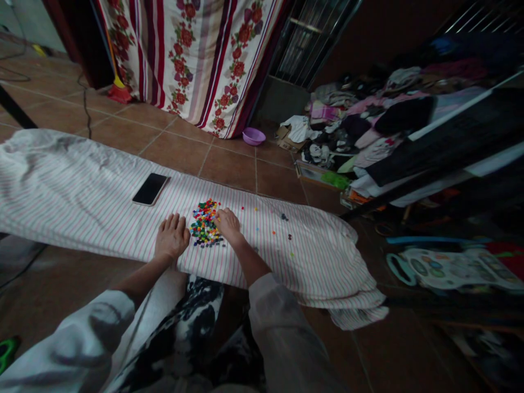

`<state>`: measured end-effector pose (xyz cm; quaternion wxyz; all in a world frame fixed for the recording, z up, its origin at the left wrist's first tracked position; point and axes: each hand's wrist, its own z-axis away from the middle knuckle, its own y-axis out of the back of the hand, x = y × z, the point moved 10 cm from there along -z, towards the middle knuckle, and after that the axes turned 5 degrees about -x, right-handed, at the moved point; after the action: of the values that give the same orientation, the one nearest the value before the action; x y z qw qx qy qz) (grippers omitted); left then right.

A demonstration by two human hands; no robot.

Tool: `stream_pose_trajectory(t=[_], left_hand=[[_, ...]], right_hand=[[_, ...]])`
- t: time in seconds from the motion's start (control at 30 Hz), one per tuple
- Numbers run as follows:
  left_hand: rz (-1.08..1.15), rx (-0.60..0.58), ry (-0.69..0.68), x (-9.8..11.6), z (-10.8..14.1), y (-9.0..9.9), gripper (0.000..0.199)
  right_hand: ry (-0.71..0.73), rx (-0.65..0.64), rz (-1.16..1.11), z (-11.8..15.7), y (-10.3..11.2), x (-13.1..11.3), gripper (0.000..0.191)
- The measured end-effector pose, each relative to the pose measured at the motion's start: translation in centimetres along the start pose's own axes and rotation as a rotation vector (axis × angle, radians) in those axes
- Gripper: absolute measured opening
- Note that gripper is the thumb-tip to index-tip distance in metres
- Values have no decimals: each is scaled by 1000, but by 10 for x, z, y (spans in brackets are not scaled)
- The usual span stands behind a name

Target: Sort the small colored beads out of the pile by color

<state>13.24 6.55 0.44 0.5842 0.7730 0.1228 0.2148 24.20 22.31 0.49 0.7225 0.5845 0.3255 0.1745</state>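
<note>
A pile of small multicoloured pieces (206,222) lies on the striped cloth (102,185). Just left of the pile, my left hand (172,236) rests flat on the cloth, palm down with its fingers stretched out. My right hand (228,222) is at the pile's right edge, its fingers bent together over the pieces; what they hold, if anything, is hidden. Farther right, a few loose pieces are scattered, among them dark ones (284,217), a red-orange one (274,232) and a yellow-green one (292,254).
A phone (150,189) lies on the cloth, left of the pile. Beyond are a floral curtain (184,60), a purple bowl (254,136) and a red broom (119,93) on the tiled floor. Heaped clothes (347,120) and a rack stand at the right.
</note>
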Motion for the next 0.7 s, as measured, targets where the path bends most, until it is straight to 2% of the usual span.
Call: stream_pose_trajectory(t=[0.2, 0.33, 0.53, 0.7], left_hand=[[9, -15, -2, 1, 0, 2, 51], [6, 8, -18, 1, 1, 2, 50], [-14, 16, -29, 1, 1, 1, 50], [-32, 0, -27, 3, 1, 1, 51]], right_hand=[[34, 116, -153, 3, 9, 13, 10], [0, 164, -252, 3, 15, 37, 9], [-138, 273, -271, 11, 37, 108, 24], [-279, 346, -172, 18, 61, 175, 26]])
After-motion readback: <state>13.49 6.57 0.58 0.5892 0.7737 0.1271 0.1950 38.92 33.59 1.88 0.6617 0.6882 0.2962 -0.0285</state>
